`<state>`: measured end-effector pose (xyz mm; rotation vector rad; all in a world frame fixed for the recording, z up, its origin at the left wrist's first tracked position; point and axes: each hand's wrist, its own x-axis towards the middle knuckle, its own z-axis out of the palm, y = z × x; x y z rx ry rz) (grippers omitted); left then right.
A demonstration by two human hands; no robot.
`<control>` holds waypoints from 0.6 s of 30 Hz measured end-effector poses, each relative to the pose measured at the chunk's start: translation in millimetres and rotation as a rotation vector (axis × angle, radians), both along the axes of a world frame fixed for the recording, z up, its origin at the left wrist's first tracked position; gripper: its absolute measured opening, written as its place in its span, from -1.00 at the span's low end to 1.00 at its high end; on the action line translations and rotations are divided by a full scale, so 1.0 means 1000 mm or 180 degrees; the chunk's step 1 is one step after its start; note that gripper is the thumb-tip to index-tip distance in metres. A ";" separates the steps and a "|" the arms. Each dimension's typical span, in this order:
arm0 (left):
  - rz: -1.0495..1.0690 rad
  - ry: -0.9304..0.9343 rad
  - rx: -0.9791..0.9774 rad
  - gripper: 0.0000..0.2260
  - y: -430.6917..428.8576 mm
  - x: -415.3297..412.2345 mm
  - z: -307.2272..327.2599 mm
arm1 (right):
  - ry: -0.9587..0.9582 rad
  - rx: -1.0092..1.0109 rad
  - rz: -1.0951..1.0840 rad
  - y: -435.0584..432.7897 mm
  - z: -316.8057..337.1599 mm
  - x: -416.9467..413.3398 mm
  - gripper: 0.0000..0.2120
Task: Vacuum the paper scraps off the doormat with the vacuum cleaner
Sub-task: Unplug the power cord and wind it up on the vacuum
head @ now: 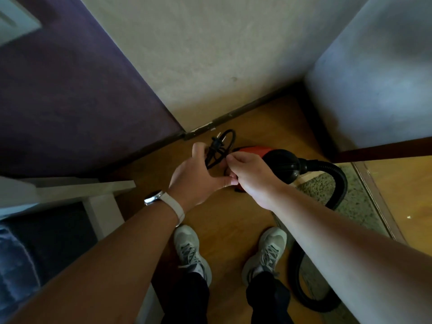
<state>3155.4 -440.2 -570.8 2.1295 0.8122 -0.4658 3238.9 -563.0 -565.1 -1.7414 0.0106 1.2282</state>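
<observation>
Vacuum cleaner [280,163], red and black, on the wooden floor [222,218] by the wall corner; hose [340,183] loops over the speckled doormat [325,192]. Left hand [198,175] curled round the coiled black cord [214,157], plug [215,140] uppermost. Right hand [249,171] pinches the same cord beside it.

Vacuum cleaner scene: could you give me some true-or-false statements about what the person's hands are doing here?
1. The left hand holds the black cord near its plug. True.
2. The plug sits in a wall socket. False: it is free, its prongs in the air.
3. The right hand grips the hose. False: it pinches the cord; the hose lies untouched.
4. The vacuum cleaner stands on the wooden floor. True.
5. A watch is on the left wrist. True.
</observation>
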 end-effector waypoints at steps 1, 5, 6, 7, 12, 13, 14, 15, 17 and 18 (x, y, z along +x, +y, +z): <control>-0.0049 -0.0032 0.0011 -0.16 0.000 0.002 -0.005 | 0.0024 -0.0032 0.0001 -0.001 -0.004 0.002 -0.66; -0.0215 0.0003 -0.0450 -0.07 0.004 0.012 -0.030 | 0.0154 -0.0007 -0.0102 -0.001 -0.022 0.007 -0.72; -0.0248 -0.0038 -0.0588 -0.15 0.004 0.016 -0.038 | 0.0211 0.0027 -0.0165 0.001 -0.026 0.007 -0.75; -0.0263 -0.0061 -0.0671 -0.27 0.004 0.020 -0.046 | 0.0248 0.0046 -0.0223 0.001 -0.030 0.008 -0.78; -0.0405 0.0014 -0.0488 -0.54 0.001 0.035 -0.079 | 0.0538 0.0154 -0.0533 -0.005 -0.052 0.023 -0.81; -0.0276 0.0016 -0.0587 -0.60 0.001 0.036 -0.085 | 0.0530 0.0112 -0.0477 -0.007 -0.057 0.027 -0.82; -0.0065 0.0041 -0.0760 -0.65 0.001 0.038 -0.091 | 0.0460 0.0065 -0.0397 -0.010 -0.061 0.030 -0.82; 0.0160 0.0092 -0.0971 -0.70 0.001 0.039 -0.096 | 0.0336 0.0010 -0.0307 -0.013 -0.065 0.034 -0.82; 0.0556 0.0221 -0.1239 -0.74 0.003 0.042 -0.109 | -0.0032 -0.0181 -0.0109 -0.022 -0.076 0.045 -0.81; 0.0704 0.0283 -0.1241 -0.74 0.004 0.044 -0.114 | -0.0212 -0.0322 -0.0006 -0.029 -0.081 0.050 -0.81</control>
